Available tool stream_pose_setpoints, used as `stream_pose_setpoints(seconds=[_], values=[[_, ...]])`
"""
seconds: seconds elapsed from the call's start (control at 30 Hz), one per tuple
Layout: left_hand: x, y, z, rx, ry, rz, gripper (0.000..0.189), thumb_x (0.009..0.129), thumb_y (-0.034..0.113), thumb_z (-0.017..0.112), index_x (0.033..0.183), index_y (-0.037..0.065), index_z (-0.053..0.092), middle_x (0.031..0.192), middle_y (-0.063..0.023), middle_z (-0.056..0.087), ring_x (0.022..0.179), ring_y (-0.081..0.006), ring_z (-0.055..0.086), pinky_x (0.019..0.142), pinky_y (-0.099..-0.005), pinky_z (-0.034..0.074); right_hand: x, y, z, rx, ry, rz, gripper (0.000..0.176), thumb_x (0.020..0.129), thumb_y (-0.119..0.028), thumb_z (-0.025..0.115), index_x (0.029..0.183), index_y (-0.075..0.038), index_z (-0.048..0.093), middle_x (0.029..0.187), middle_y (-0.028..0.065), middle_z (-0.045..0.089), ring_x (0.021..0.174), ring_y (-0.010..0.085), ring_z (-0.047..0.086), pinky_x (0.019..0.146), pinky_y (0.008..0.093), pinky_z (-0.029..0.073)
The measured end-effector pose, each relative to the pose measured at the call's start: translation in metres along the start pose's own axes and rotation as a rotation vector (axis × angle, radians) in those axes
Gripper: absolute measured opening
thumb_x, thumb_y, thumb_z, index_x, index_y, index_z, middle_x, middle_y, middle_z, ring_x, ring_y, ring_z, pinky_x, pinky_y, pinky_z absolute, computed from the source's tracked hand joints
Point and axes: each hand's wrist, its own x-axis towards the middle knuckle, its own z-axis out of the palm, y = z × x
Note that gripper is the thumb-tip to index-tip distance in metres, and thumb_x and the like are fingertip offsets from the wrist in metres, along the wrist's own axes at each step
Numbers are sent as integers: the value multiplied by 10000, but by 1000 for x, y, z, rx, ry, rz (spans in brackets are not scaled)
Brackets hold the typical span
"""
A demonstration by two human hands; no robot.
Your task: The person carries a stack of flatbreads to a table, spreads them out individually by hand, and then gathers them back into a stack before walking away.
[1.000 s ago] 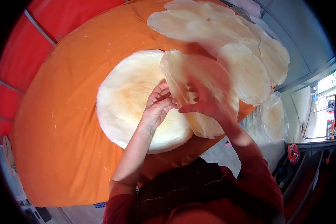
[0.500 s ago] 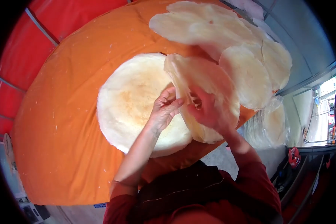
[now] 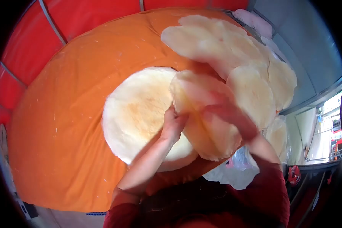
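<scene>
My left hand (image 3: 174, 123) is closed on the left edge of a thin round flatbread (image 3: 212, 140), pale and see-through with a yellowish fold line down its middle. My right hand (image 3: 226, 114) is over the same flatbread, smeared by motion and tinted red, so its fingers do not read. Under and left of it lies a thick, round, white pile of flatbreads (image 3: 136, 102), browned toward the center. The held flatbread covers the pile's right side.
An orange cloth (image 3: 64, 121) covers the round table. Several overlapping thin flatbreads (image 3: 250, 91) are spread at the back right. Clear plastic wrap (image 3: 279, 138) around more flatbreads hangs off the right edge. Red panels (image 3: 102, 19) border the far side.
The held flatbread has opened out flatter and turned toward me. My right hand has moved slightly right, across it. My left hand has closed on its edge. The view has shifted a little.
</scene>
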Motion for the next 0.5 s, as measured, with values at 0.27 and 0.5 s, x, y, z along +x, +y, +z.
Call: stream_pose_setpoints(seconds=[0.27,0.5], values=[[-21,45,-75,-30,132,-50,459,722,-82,525,1164,21,457,926,-85,594,825,-142,554,736,-261,448,104,-127,-227,-594,265,346,148,574,-100,616,709,-55,572,714,16,550,683,144,524,602,282,434],[-34,32,-108,-129,304,-22,342,743,-42,548,1075,23,497,860,-28,587,788,-99,526,719,-246,432,298,-153,-146,-1372,503,-351,271,640,-221,595,822,-37,516,773,46,536,733,159,501,642,301,412]])
